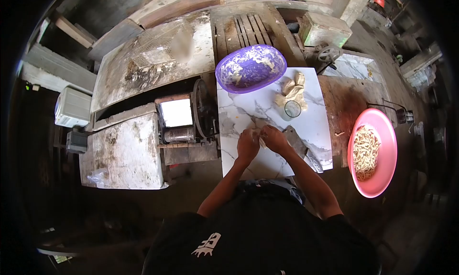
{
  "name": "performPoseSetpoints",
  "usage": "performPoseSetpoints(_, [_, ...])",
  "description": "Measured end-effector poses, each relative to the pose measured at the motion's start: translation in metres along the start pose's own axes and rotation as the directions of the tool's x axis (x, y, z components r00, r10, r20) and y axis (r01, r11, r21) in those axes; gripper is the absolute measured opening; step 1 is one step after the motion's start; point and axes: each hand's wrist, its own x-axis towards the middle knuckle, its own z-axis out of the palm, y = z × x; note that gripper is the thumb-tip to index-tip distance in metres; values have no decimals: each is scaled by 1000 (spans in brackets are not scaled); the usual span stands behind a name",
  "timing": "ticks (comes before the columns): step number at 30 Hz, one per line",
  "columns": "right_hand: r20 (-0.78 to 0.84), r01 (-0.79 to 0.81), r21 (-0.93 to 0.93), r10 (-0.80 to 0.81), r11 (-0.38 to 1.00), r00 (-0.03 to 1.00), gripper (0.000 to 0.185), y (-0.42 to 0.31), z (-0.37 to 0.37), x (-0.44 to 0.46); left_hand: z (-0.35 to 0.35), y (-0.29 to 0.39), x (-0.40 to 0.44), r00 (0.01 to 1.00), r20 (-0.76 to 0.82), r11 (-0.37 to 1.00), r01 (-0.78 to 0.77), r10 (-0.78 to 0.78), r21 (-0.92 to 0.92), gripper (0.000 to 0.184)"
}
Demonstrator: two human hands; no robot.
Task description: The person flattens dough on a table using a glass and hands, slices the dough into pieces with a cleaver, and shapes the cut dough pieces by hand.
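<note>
My left hand (248, 144) and my right hand (276, 140) meet over the white marble-patterned board (234, 112), fingers curled inward. A small pale bit shows between them, too small to name; the fingertips are mostly hidden. Right of my right hand lies a broad metal blade (296, 141), like a cleaver or scraper, reaching toward the board's front edge. A clear drinking glass (292, 109) stands beyond my hands, beside lumps of beige dough (294, 91). At the board's far edge sits a purple basin (251, 86), its inside smeared with dough.
At the right, a pink basin (388, 153) holds many short dough strips (366, 153). To the left stands a machine with a large wheel (200, 110). A white scale-like box (71, 107) is at the far left. A hand-crank wheel (330, 53) stands at the back right.
</note>
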Motion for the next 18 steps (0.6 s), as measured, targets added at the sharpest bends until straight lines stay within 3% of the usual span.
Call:
performPoseSetpoints(1, [83,-70,26,67,997,994,18,-1,-3,-1,-3,3,0,1000,10,1000,-7,7,-2,22])
performPoseSetpoints(3, [160,-151,51,141,987,977,22,-3,-8,-5,-8,8,-2,978,79,911,210,-195,-355,23])
performPoseSetpoints(5, [174,-194,64,180,979,968,22,-6,-12,-10,-5,-1,0,980,61,904,196,-187,-379,23])
performPoseSetpoints(7, [80,-169,104,161,980,984,19,-1,-5,-17,-6,-5,1,983,43,897,183,-181,-402,24])
performPoseSetpoints(8, [-14,-130,136,133,982,991,17,2,-3,-19,-7,-6,3,959,120,838,281,-255,-467,25])
performPoseSetpoints(10, [-12,-132,202,137,971,991,19,-4,-15,-31,-9,-8,2,921,218,755,388,-321,-528,28])
performPoseSetpoints(14, [-3,-170,255,177,952,984,24,-12,-42,-65,-17,-4,0,925,283,890,339,-255,-305,30])
performPoseSetpoints(16, [-34,-213,272,231,938,972,23,-7,-49,-88,-19,0,-4,970,236,995,71,-54,-63,37])
performPoseSetpoints(17, [-60,-252,290,281,923,958,22,-4,-53,-100,-17,-1,-4,969,240,995,71,-54,-64,37])
performPoseSetpoints(18, [-61,-256,291,285,922,957,22,-2,-60,-111,-13,-5,-4,975,217,998,-56,51,17,38])
